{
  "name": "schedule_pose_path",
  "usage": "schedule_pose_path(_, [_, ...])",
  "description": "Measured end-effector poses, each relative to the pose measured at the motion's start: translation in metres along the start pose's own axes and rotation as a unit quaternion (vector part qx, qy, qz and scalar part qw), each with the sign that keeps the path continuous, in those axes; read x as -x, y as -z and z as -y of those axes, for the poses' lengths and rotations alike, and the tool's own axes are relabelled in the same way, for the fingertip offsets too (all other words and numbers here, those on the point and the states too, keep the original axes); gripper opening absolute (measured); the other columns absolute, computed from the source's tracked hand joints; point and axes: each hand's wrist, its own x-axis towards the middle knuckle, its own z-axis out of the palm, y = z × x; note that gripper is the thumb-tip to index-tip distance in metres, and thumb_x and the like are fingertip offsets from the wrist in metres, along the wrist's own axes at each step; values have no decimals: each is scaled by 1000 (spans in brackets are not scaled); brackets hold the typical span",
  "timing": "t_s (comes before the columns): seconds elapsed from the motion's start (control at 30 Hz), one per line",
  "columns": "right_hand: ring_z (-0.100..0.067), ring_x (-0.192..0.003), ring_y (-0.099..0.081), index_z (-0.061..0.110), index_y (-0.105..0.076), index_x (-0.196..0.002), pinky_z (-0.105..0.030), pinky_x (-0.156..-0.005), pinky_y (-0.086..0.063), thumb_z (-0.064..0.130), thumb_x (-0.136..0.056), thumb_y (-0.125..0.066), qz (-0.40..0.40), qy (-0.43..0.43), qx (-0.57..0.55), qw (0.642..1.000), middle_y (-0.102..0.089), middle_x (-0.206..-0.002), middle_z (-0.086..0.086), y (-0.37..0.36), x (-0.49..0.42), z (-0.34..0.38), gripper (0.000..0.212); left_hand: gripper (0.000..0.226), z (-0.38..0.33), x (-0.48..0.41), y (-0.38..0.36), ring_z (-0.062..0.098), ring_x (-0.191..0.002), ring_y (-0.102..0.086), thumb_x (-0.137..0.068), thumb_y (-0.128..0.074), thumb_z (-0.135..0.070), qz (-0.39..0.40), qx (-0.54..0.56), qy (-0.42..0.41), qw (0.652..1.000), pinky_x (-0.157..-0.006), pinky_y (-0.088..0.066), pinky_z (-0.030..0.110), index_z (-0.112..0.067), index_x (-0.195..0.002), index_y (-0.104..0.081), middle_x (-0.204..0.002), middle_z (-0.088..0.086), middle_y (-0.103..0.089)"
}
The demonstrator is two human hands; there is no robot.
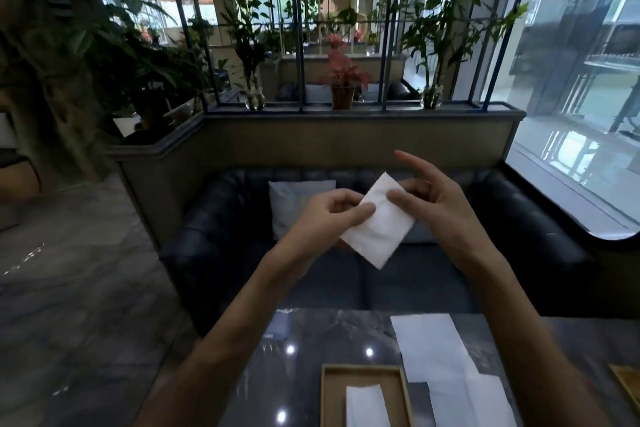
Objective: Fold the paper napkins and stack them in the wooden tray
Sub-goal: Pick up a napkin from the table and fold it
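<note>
A white paper napkin, folded into a small rectangle, is held up in the air above the table between both hands. My left hand pinches its left edge with thumb and fingers. My right hand grips its right side with the thumb on top, index finger raised and pointing up-left. Low in the view, the wooden tray rests on the table with one folded napkin inside. Flat unfolded napkins lie on the table to the right of the tray.
The dark marble table reflects ceiling lights. A black leather sofa with a grey cushion faces me behind it. A second wooden piece shows at the right edge. Potted plants line the ledge beyond.
</note>
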Motion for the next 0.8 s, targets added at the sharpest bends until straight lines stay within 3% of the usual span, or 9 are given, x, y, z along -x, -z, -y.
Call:
schedule_pose_path(0.13, [-15, -102, -74, 26, -55, -143, -31, -81, -60, 47, -85, -70, -49, -106, -93, 989, -76, -117, -3, -11, 13, -37, 63, 11, 36, -5, -9, 26, -90, -69, -97, -63, -15, -78, 52, -7, 996, -80, -56, 41, -6, -100, -68, -97, 12, -73])
schedule_pose_path(0.23, [-19, -104, -75, 24, -70, -125, -23, -77, -59, 39, -91, -69, -25, -160, -91, 983, -78, -115, -2, -22, 33, -75, 37, 17, 64, -12, -14, 36, -104, -70, -97, -62, -14, -126, 70, 16, 989, -91, -57, 49, -1, -108, -66, -109, 20, -73])
schedule_pose_path(0.4, [-19, -94, -77, 21, -78, -104, -25, -76, -62, 26, -95, -68, -66, -237, -76, 966, -80, -103, -4, -22, 48, -127, 14, 20, 121, -23, -11, 33, -102, -71, -96, -64, -12, -104, 54, 86, 989, -86, -59, 44, 3, -109, -66, -109, 21, -73])
schedule_pose_path(0.57, [-15, -82, -75, 16, -74, -100, -19, -66, -59, 24, -94, -70, -41, -346, 25, 937, -78, -93, -3, -20, 87, -207, 11, 17, 219, -18, -15, 26, -89, -69, -94, -65, -5, -107, 2, 191, 976, -75, -61, 35, 6, -107, -65, -100, 17, -71])
schedule_pose_path(0.7, [-22, -90, -72, 6, -74, -106, -19, -67, -53, 21, -94, -71, -18, -465, 84, 881, -76, -99, -7, -20, 148, -288, 20, 12, 325, 1, -41, 18, -77, -63, -93, -65, -2, -73, -52, 324, 942, -67, -57, 26, 6, -102, -66, -92, 14, -67])
schedule_pose_path(0.8, [-13, -79, -67, 2, -74, -111, -18, -64, -51, 21, -94, -71, -20, -523, 136, 841, -75, -102, -9, -22, 182, -334, 26, 5, 384, 15, -60, 20, -72, -59, -92, -65, -3, -54, -72, 393, 915, -62, -52, 26, 2, -94, -65, -83, 11, -64])
